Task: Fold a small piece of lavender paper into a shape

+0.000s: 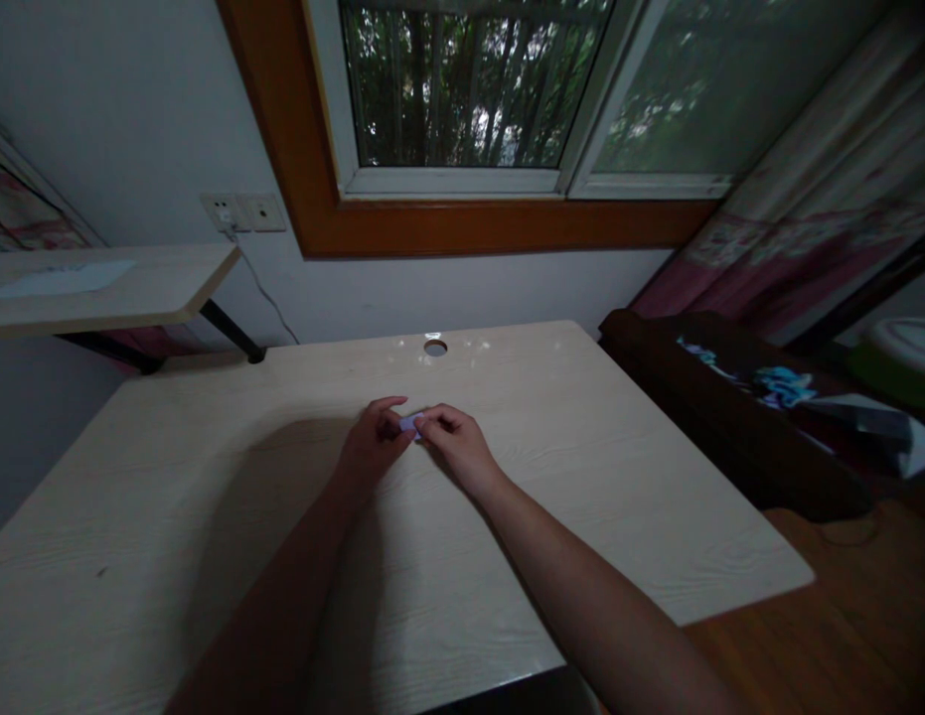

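Both of my hands meet near the middle of a pale wooden desk [581,467]. Between their fingertips is a small pale purple piece, perhaps folded paper [409,424]. My left hand [373,437] pinches its left side with curled fingers. Pressed against it from the right, my right hand [454,442] pinches the other side. Most of the small piece is hidden by the fingers. Both forearms reach in from the bottom of the view.
A round cable hole [435,347] sits at the desk's far edge, below a window [462,89]. A second tabletop [96,283] stands at the left, near wall sockets [242,212]. A dark chest with clutter [752,397] and curtains [812,199] lie to the right.
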`<state>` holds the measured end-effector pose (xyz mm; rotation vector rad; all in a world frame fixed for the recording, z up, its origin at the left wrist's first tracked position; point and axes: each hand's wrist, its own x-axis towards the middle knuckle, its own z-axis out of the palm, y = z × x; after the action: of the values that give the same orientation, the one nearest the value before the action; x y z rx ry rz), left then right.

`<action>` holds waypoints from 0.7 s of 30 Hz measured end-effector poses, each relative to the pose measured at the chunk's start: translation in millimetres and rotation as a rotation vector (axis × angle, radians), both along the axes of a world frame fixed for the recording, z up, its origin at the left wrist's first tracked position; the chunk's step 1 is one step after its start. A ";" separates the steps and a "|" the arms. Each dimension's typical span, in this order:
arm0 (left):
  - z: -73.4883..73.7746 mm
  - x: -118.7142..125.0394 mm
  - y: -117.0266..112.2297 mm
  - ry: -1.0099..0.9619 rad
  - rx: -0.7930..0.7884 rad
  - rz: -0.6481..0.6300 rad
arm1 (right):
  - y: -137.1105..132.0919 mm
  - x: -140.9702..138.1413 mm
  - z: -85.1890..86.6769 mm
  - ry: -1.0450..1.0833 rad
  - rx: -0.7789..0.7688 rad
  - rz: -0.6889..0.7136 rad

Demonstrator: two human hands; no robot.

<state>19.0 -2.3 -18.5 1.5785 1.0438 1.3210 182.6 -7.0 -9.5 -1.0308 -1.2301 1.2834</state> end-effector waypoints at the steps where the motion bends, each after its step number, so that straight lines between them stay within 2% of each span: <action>1: -0.1 -0.1 0.2 0.001 0.007 0.005 | 0.4 0.1 -1.2 0.002 -0.003 -0.008; 6: 2.3 -2.0 0.8 -0.038 0.011 0.016 | 1.7 -0.1 -3.2 0.010 -0.017 -0.041; 21: 12.7 -2.3 -4.0 -0.181 -0.038 0.023 | -0.3 1.1 7.2 0.018 -0.015 -0.108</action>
<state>16.7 -6.2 -5.8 1.3941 0.9718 1.4229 183.7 -7.2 -2.2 -1.0798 -1.1370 1.2178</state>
